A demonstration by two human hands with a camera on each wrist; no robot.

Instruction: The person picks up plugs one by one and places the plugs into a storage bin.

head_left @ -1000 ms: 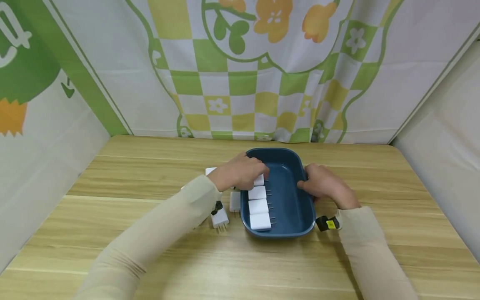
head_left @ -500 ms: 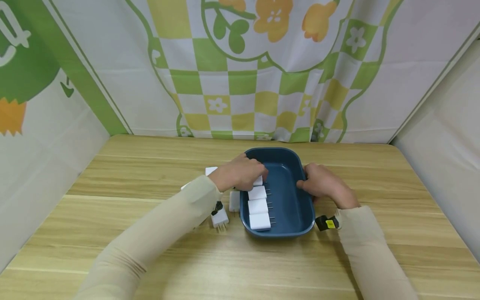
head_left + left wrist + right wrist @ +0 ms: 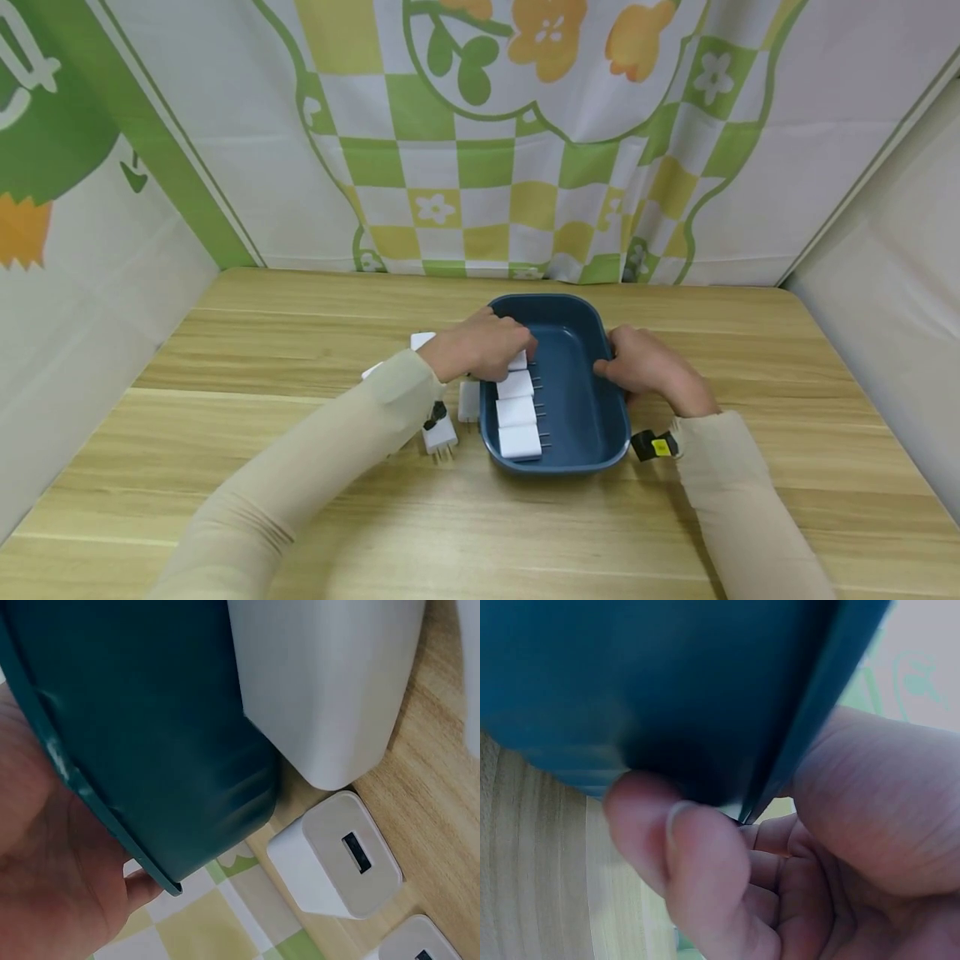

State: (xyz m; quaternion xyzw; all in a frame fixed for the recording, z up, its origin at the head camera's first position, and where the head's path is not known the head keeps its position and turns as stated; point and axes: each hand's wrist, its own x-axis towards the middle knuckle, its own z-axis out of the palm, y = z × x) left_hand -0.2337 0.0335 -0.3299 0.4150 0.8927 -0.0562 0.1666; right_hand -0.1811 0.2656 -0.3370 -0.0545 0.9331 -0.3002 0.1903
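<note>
A dark blue rectangular box (image 3: 577, 400) lies on the table with a row of white USB charger plugs (image 3: 517, 412) along its left inner side, prongs pointing right. My left hand (image 3: 487, 343) reaches over the left rim; its curled fingers are at the white charger plug (image 3: 518, 361) farthest back in the row. That hand hides part of this plug and the back left corner. My right hand (image 3: 648, 367) grips the box's right wall, thumb over the rim and fingers outside. In the right wrist view, fingertips (image 3: 705, 847) press against the box's blue wall (image 3: 630, 690).
Several more white plugs lie on the wooden table (image 3: 300, 333) left of the box, partly hidden by the left arm, among them one plug (image 3: 439, 435) with its prongs toward me. In the left wrist view, a plug (image 3: 337, 855) shows its USB port. A checked curtain (image 3: 487, 192) hangs behind.
Almost nothing differs. Both hands keep their places on the plug and the box, and the box and row shift only by a few pixels in the view.
</note>
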